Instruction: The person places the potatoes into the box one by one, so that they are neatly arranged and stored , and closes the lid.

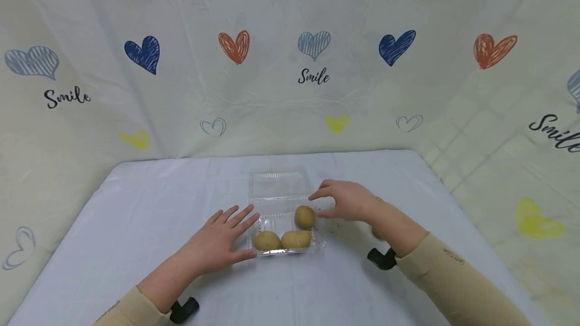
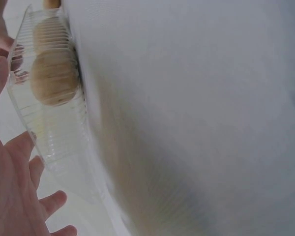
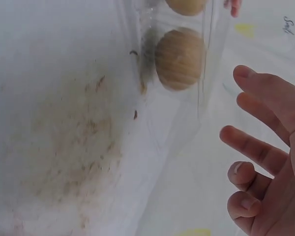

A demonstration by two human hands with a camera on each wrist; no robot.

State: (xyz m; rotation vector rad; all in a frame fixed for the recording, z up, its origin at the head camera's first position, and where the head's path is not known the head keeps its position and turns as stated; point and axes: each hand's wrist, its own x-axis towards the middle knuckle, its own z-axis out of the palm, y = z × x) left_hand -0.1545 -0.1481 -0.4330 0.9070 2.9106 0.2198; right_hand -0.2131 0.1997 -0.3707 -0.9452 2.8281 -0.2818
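Observation:
An open clear plastic clamshell box lies on the white table, its lid folded back. Three brown-yellow potatoes sit in its tray: one at the back right and two along the front. My left hand lies flat on the table at the box's left side, fingers spread, thumb against its front corner. My right hand hovers at the box's right edge with relaxed fingers, holding nothing. In the left wrist view a potato shows through the ribbed box wall. In the right wrist view a potato lies beyond the empty fingers.
The table wears a white cloth with brown dirt smudges to the right of the box. A brownish thing is partly hidden behind my right wrist. A heart-printed sheet closes off the back and sides.

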